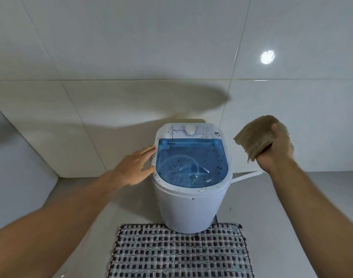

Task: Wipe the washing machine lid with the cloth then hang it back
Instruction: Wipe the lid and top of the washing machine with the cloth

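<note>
A small white washing machine [189, 209] stands on the floor against the tiled wall. Its see-through blue lid [191, 161] is shut and speckled with dark dirt spots, as is the white rim around it. My left hand [134, 167] rests flat, fingers apart, against the left rim of the machine. To the right of the machine and above lid height, my right hand [277, 155] grips a folded brown cloth [256, 137]. The cloth is clear of the lid.
A white control panel with a round dial [189, 131] sits behind the lid. A checked woven mat [179, 251] lies on the floor in front of the machine. A white hose [246, 176] runs off to the right. Glossy tiled wall [131, 57] stands behind.
</note>
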